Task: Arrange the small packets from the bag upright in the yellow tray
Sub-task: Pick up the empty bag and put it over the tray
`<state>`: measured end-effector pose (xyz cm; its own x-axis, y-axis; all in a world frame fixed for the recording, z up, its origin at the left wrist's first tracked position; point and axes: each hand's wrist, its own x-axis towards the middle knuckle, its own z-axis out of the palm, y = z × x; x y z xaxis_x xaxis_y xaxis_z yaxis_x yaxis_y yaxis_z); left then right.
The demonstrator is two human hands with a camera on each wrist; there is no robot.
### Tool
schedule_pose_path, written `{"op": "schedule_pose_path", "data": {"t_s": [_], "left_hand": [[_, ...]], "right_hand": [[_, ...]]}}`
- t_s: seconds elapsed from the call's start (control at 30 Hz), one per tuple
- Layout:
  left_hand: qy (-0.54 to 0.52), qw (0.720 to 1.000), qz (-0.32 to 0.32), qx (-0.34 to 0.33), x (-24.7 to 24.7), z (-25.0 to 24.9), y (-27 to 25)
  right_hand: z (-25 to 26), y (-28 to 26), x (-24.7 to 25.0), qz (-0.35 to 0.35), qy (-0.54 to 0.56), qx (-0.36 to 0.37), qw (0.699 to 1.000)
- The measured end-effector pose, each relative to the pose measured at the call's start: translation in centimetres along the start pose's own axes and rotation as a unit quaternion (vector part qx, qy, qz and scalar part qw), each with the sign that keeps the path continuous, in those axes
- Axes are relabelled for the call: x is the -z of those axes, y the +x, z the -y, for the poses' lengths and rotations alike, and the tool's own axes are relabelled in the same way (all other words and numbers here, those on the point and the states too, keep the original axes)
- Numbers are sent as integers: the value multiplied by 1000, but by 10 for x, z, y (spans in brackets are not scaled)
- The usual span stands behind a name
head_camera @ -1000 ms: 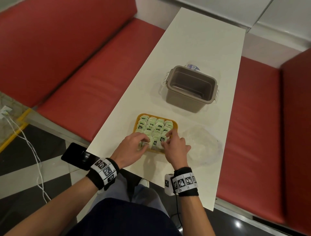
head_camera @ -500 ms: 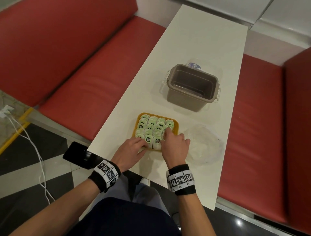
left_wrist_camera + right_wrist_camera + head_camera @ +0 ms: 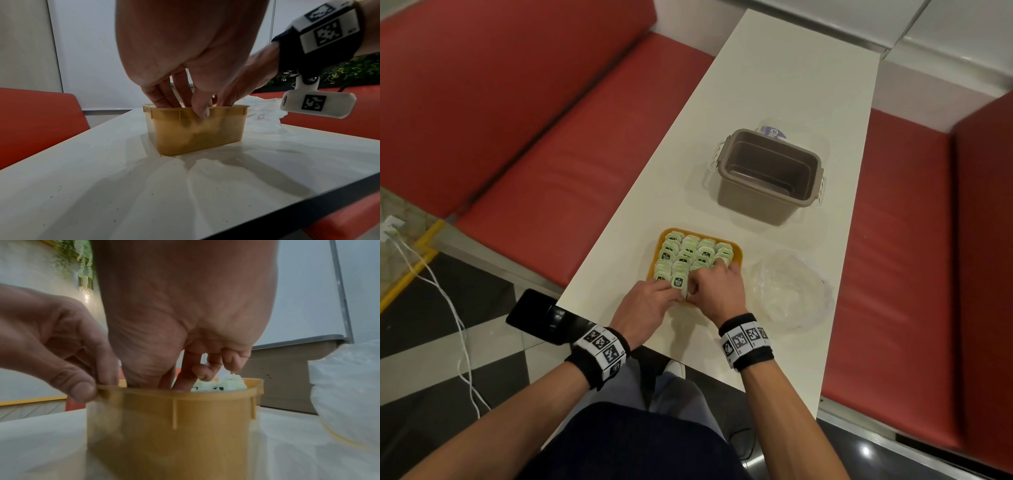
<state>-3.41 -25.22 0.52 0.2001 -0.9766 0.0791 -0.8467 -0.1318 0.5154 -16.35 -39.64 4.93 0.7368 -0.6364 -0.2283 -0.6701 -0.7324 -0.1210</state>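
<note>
The yellow tray (image 3: 738, 248) stands near the table's front edge, packed with rows of upright green packets (image 3: 698, 251). My left hand (image 3: 666, 287) pinches the tray's near wall (image 3: 195, 133), thumb outside and fingers inside. My right hand (image 3: 695, 282) reaches into the near row from the right. Its thumb and index finger (image 3: 185, 376) point down into the tray beside one raised green packet (image 3: 678, 281) and seem to pinch it. The yellow rim (image 3: 174, 394) hides those fingertips. The clear plastic bag (image 3: 787, 291) lies flat just right of the tray.
A grey bin (image 3: 753, 205) stands open further back on the white table, with a blue-labelled item behind it. A black phone (image 3: 537, 315) sticks out past the table's near-left corner. Red benches run along both sides.
My right hand has moved from the tray's right side to the near row, close to my left hand. My left hand has closed over the near rim.
</note>
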Motion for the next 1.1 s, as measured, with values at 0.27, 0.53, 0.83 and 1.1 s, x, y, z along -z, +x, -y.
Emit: {"op": "schedule_pose_path", "data": {"t_s": [0.27,0.53,0.83,1.1], "left_hand": [[-12,1000,-3,-1,3,0,0],[-17,1000,-2,-8,4,1,0],[5,1000,-4,-23,8,-2,0],[-72,997,3,20,27,-14,-2]], "right_hand": [[-7,2,-2,17,-19,30,999],[-4,3,0,19,-22,24,999],[-13,-15,16,-56,78,-13,995],[-158,-68,20,-214,259,-421,843]]}}
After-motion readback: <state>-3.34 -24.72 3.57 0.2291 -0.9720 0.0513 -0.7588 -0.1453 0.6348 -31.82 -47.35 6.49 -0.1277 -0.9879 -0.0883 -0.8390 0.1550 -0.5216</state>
